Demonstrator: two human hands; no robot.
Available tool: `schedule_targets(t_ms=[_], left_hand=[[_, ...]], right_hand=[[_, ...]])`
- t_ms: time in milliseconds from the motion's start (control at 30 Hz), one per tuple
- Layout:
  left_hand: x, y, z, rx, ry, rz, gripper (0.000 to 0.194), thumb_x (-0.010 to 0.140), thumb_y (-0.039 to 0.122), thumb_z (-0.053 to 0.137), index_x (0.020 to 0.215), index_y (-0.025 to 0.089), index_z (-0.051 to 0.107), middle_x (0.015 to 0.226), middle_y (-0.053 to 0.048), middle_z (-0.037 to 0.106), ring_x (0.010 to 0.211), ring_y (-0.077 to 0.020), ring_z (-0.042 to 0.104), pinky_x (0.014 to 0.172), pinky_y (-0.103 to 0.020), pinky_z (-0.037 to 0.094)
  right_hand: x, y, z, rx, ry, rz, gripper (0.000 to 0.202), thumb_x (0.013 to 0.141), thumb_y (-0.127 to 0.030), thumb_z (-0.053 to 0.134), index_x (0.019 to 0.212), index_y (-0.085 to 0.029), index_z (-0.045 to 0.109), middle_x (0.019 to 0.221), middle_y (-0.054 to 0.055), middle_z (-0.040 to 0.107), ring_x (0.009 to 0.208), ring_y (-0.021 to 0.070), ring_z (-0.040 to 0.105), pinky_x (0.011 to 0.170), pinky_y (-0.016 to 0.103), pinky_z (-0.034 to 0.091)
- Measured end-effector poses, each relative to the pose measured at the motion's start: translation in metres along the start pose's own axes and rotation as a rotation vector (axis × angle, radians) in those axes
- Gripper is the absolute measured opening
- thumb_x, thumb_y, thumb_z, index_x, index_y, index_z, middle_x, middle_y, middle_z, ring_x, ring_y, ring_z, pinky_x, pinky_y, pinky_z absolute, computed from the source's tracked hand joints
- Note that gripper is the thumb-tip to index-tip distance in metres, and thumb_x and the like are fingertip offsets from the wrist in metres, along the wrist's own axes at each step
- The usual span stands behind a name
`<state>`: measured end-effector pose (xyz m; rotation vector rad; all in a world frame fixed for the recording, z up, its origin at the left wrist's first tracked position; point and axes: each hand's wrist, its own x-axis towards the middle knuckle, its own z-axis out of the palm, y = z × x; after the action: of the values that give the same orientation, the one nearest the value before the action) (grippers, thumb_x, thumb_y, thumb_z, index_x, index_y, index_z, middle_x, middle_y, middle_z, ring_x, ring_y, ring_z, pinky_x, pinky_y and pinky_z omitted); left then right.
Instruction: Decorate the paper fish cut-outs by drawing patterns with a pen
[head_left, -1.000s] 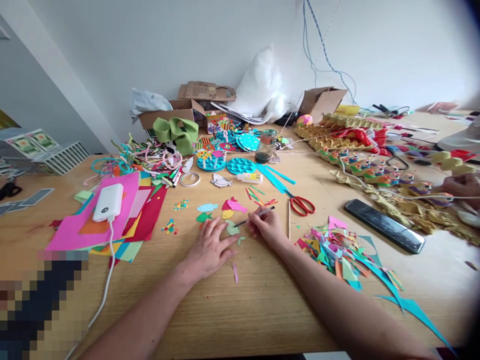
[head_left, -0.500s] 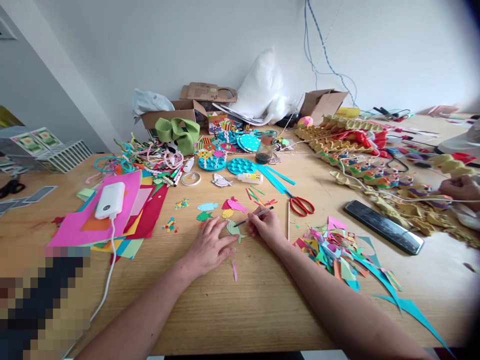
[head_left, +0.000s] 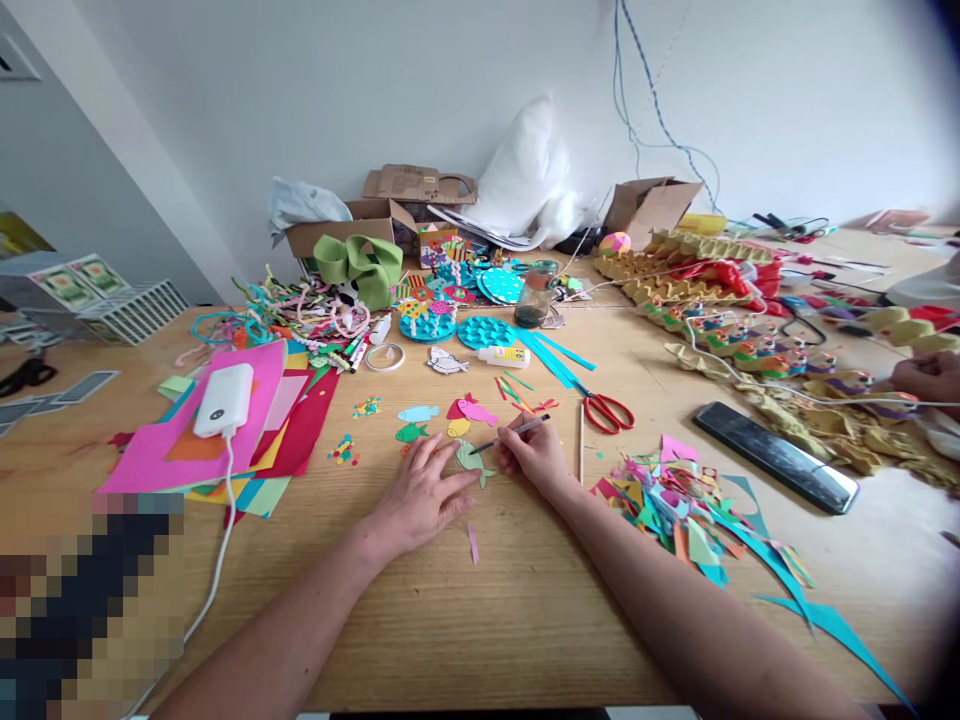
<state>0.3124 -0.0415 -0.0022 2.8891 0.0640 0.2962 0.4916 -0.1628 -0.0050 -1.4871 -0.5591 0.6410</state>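
A dark, slim pen point(head_left: 517, 431) is gripped in my right hand point(head_left: 530, 455), its tip on a pale green paper fish point(head_left: 472, 458). My left hand point(head_left: 427, 488) lies flat with fingers spread, its fingertips touching or right beside that fish's left edge. Just beyond lie more cut-out fish: a light blue fish point(head_left: 418, 413), a green fish point(head_left: 410, 433), a yellow fish point(head_left: 459, 428) and a pink fish point(head_left: 478, 411) overlapping a red one. Near my left thumb is a narrow pink paper strip point(head_left: 472, 544).
Red-handled scissors point(head_left: 609, 413), a wooden stick point(head_left: 580, 444), paper scraps point(head_left: 679, 510) and a phone point(head_left: 776, 456) lie to the right. Coloured sheets point(head_left: 195, 440) carry a white power bank point(head_left: 223, 400) at left. A glue bottle point(head_left: 504, 356) lies behind. Another person's hand point(head_left: 930, 378) shows far right.
The whole view has shifted slightly, so things appear a little further right. Both hands, the pen and the green fish keep nearly the same places relative to each other.
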Motion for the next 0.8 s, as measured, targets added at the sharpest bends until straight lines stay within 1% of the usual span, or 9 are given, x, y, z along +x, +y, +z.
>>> schedule_targets(t_ms=[133,300,567,800], left_hand=[[0.0003,0.0009,-0.0019,0.015,-0.022,-0.006,0.038,0.096,0.045,0.045,0.130,0.034,0.060,0.146,-0.010,0.041,0.139,-0.0344,0.026,0.111,-0.060,0.030],[0.0003,0.0004,-0.0009,0.000,0.003,0.003,0.036,0.096,0.044,0.046,0.129,0.035,0.060,0.146,-0.007,0.042,0.139,-0.0324,0.027,0.112,-0.059,0.029],[0.0005,0.0006,-0.0008,-0.001,0.005,0.006,0.036,0.096,0.043,0.047,0.128,0.033,0.061,0.146,-0.010,0.042,0.138,-0.0330,0.027,0.111,-0.060,0.029],[0.0002,0.0003,-0.0002,-0.009,0.019,0.003,0.035,0.095,0.041,0.050,0.127,0.034,0.061,0.145,-0.009,0.044,0.138,-0.0320,0.028,0.112,-0.058,0.029]], right_hand=[[-0.0006,-0.0002,-0.0003,0.001,-0.008,0.000,0.036,0.066,-0.046,0.074,0.065,-0.020,0.048,0.048,-0.003,0.059,0.035,0.0113,0.053,0.031,0.020,0.044],[-0.0003,-0.0002,-0.0002,0.010,0.000,0.001,0.036,0.066,-0.046,0.073,0.066,-0.020,0.048,0.049,-0.003,0.059,0.035,0.0112,0.053,0.031,0.020,0.045],[-0.0005,-0.0002,-0.0001,0.007,-0.006,0.010,0.037,0.065,-0.046,0.075,0.065,-0.020,0.048,0.049,-0.003,0.059,0.035,0.0112,0.053,0.032,0.020,0.045],[0.0001,0.0018,-0.0001,0.025,0.010,0.012,0.037,0.066,-0.046,0.075,0.067,-0.020,0.049,0.051,-0.003,0.060,0.037,0.0114,0.054,0.032,0.020,0.045]])
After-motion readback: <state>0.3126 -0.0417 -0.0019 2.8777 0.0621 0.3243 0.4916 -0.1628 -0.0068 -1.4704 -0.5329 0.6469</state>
